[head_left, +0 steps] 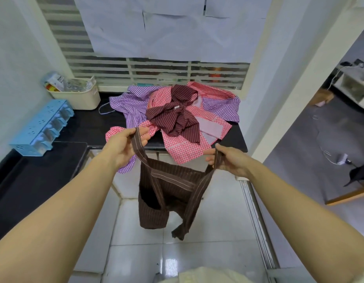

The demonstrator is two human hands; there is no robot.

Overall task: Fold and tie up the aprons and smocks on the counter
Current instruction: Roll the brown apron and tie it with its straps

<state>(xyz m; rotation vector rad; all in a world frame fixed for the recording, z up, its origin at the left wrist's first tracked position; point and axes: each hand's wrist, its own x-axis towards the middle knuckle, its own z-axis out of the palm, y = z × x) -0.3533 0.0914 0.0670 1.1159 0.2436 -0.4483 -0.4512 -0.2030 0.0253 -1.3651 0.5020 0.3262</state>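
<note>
A brown striped apron (166,193) hangs in the air in front of the counter, above the floor. My left hand (124,146) grips its left strap, and my right hand (230,160) pinches its right strap. On the black counter (89,123) behind lies a heap of garments: a maroon striped apron (175,117) on top, a red checked smock (183,146) under it, and a purple checked smock (132,103) to the left and right.
A cream basket (79,94) with small items and a blue drawer organiser (44,127) stand at the counter's left. A window with blinds and paper sheets (166,31) is behind. White tiled floor (177,252) lies below; a doorway (319,129) opens to the right.
</note>
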